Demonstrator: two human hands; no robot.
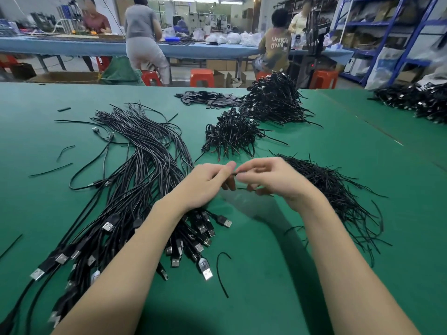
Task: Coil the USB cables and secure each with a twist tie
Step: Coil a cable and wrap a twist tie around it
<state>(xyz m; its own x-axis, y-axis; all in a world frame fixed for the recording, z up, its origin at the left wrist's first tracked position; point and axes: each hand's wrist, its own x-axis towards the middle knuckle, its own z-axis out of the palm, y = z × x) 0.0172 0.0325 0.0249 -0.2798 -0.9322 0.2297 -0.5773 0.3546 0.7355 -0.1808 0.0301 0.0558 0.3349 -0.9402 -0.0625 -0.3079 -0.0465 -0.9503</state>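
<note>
Left hand (205, 182) and right hand (271, 177) meet fingertip to fingertip above the table (266, 274), both pinching a thin black tie (235, 174); whether a coiled cable sits inside the grip cannot be told. Uncoiled cables (135, 180) lie under the left forearm, loose ties (338, 197) just right, finished coils (229, 134) beyond. Risks: tie slips from the pinch; too few twists, coil springs open; left forearm drags plugs (205, 269) and tangles the bundle.

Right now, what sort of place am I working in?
Likely a cable-assembly workshop: heaps of loose black USB cables on a green work table, piles of coiled tied cables, workers at a long blue bench.
</note>
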